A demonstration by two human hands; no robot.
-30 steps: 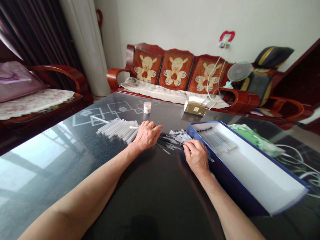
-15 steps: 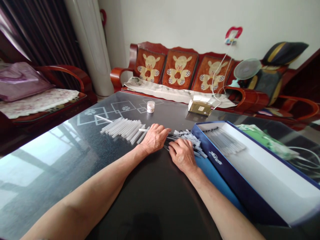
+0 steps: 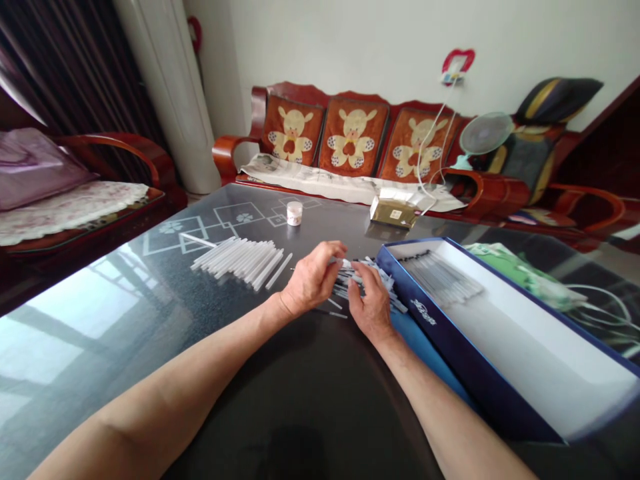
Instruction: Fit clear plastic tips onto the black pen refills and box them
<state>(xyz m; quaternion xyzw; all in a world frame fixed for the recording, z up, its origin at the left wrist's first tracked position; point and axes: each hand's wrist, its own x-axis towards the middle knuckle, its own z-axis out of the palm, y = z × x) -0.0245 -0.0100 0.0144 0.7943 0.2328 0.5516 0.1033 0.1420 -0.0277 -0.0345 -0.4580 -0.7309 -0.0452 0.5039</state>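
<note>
My left hand (image 3: 314, 275) is closed in a pinch above the dark glossy table. From its left side pokes the thin tip of a slim pen-like stick (image 3: 293, 269), mostly hidden by the fingers. Close by on the right, my right hand (image 3: 371, 300) curves over a loose pile of small white and dark sticks (image 3: 397, 300), thumb and forefinger apart. Two thin pieces (image 3: 339, 315) lie on the table between my wrists. To the left, a row of white plastic tubes (image 3: 240, 260) is spread side by side.
A long blue box (image 3: 500, 387) with a white inside stands at right, holding a row of clear sticks (image 3: 443, 280) with dark ends. A small white tub (image 3: 295, 214) and a tissue box (image 3: 395, 210) are further back. A green package (image 3: 520, 270) lies beyond the blue box.
My left hand has turned and lifted a little, and the white tube that stuck out of it no longer shows. My right hand has shifted slightly right. Thin pieces now show between my wrists.
</note>
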